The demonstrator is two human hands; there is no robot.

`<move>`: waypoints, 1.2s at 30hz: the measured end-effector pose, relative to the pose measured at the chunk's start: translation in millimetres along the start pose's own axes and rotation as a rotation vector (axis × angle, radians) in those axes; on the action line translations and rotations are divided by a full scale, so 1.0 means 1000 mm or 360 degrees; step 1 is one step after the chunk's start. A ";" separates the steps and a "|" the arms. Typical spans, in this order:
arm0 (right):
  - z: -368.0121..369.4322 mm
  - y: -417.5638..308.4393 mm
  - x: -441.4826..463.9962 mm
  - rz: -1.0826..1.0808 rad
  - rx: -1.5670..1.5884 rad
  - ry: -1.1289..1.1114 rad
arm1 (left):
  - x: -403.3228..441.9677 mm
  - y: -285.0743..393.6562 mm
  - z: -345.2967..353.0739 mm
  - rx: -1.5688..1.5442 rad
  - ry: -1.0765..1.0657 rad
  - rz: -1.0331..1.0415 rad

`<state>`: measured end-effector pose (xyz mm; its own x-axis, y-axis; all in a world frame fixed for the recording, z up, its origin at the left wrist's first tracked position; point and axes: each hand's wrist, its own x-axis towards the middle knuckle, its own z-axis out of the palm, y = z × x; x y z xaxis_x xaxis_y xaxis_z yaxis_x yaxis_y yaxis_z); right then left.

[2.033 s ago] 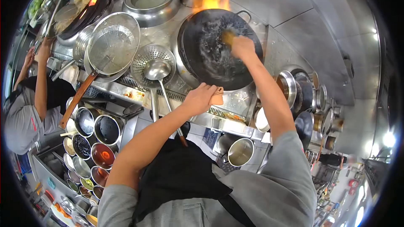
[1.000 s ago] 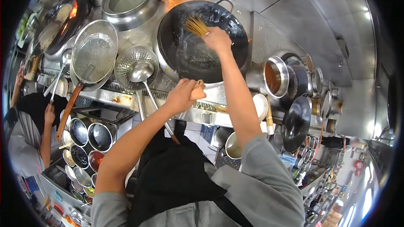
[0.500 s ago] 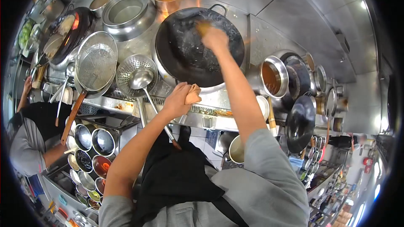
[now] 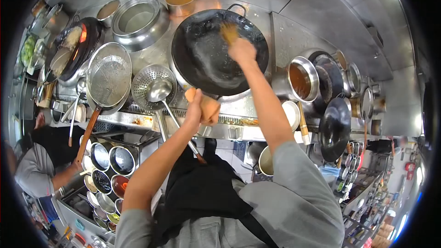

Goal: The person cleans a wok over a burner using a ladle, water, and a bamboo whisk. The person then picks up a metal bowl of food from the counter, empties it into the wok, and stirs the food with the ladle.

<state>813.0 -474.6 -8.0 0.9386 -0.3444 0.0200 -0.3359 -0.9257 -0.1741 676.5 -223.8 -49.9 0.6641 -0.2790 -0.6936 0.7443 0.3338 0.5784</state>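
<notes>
My right hand grips a bamboo wok brush, its bristles over the upper right inside of the black wok. The wok sits on the range, wet inside, with a loop handle at its far rim. Just below the near rim, my left hand is closed on a folded orange-tan cloth. Whether the cloth touches the wok is hard to see. Left of that hand lie a perforated strainer and a steel ladle resting on it.
A wire-mesh skimmer lies farther left. Steel pots line the back. To the right stand a pot of brown liquid and another wok. A co-worker is at the left, beside several seasoning bowls.
My right hand has shifted slightly right and down with the brush. My left hand has turned, showing more of the cloth. Flames around the wok have faded, and the view has shifted slightly.
</notes>
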 end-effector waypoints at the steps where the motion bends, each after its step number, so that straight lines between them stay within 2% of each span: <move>1: 0.006 -0.022 0.004 -0.0020 -0.0002 -0.0107 | 0.013 -0.007 0.009 -0.0044 0.0052 0.0004; 3: 0.018 -0.062 -0.026 -0.0186 0.0075 0.0009 | 0.031 -0.013 0.019 -0.0073 0.0102 -0.0004; 5: 0.019 -0.062 -0.074 -0.0535 -0.0008 -0.0116 | 0.041 -0.019 0.027 -0.0028 0.0471 0.0182; 7: -0.006 -0.041 -0.144 -0.0846 0.0049 -0.0079 | 0.015 -0.007 0.033 -0.0182 0.0396 0.0077; 9: -0.019 0.004 -0.180 -0.0828 -0.0185 -0.0335 | 0.014 -0.008 0.035 -0.0108 0.0482 -0.0021; 11: -0.024 0.053 -0.158 -0.0588 -0.0525 -0.0431 | 0.030 -0.014 0.034 -0.0193 0.0396 -0.0097; 13: -0.015 0.092 -0.090 -0.0383 -0.0490 -0.0212 | 0.039 -0.012 0.034 -0.0138 0.0292 -0.0252; 15: -0.017 0.079 -0.018 -0.0233 -0.0126 -0.0102 | 0.034 -0.012 0.029 -0.0116 0.0248 -0.0236; 16: -0.011 0.060 0.013 -0.0124 -0.0097 -0.0236 | 0.030 -0.011 0.028 -0.0090 0.0210 -0.0210; 17: 0.006 0.042 0.035 -0.0259 -0.0055 -0.0236 | 0.025 -0.010 0.030 -0.0095 0.0208 -0.0209; 19: -0.021 -0.045 0.010 -0.0203 -0.0048 -0.0290 | 0.019 -0.008 0.031 -0.0212 0.0120 -0.0118; 20: -0.007 -0.061 -0.007 -0.0316 -0.0051 -0.0164 | 0.018 -0.010 0.030 -0.0218 0.0118 -0.0118; 22: -0.009 -0.073 -0.060 -0.0591 -0.0042 -0.0158 | 0.015 -0.015 0.027 -0.0219 0.0144 -0.0015; 24: -0.023 -0.049 -0.126 -0.0849 -0.0097 -0.0180 | 0.018 -0.024 0.024 -0.0241 0.0134 -0.0018; 26: -0.032 -0.002 -0.172 -0.0809 -0.0096 -0.0365 | 0.009 -0.021 0.025 -0.0187 0.0107 -0.0139; 28: -0.026 0.040 -0.168 -0.0470 -0.0737 -0.0523 | 0.012 -0.020 0.034 -0.0205 0.0141 -0.0230; 29: -0.027 0.056 -0.141 -0.0379 -0.0659 -0.0311 | 0.015 -0.020 0.040 -0.0218 0.0176 -0.0322; 30: -0.027 0.070 -0.105 -0.0375 -0.0660 -0.0241 | 0.020 -0.018 0.047 -0.0274 0.0259 -0.0394; 31: -0.016 0.073 -0.067 -0.0223 -0.0472 -0.0050 | 0.024 -0.023 0.045 -0.0281 0.0257 -0.0398; 32: -0.002 0.070 -0.027 -0.0115 -0.0314 0.0016 | 0.031 -0.031 0.040 -0.0273 0.0230 -0.0313; 34: -0.018 -0.001 -0.005 0.0260 0.0049 -0.0210 | 0.039 -0.037 0.035 -0.0261 0.0199 -0.0226; 35: -0.002 -0.024 -0.010 0.0159 -0.0078 -0.0125 | 0.041 -0.036 0.034 -0.0241 0.0212 -0.0192; 36: 0.002 -0.049 -0.027 0.0069 0.0057 -0.0109 | 0.043 -0.036 0.034 -0.0222 0.0225 -0.0157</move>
<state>804.1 -419.7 -1.8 0.9269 -0.3711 -0.0555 -0.3742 -0.9035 -0.2087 680.9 -278.0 -85.6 0.5648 -0.1910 -0.8028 0.7818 0.4353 0.4465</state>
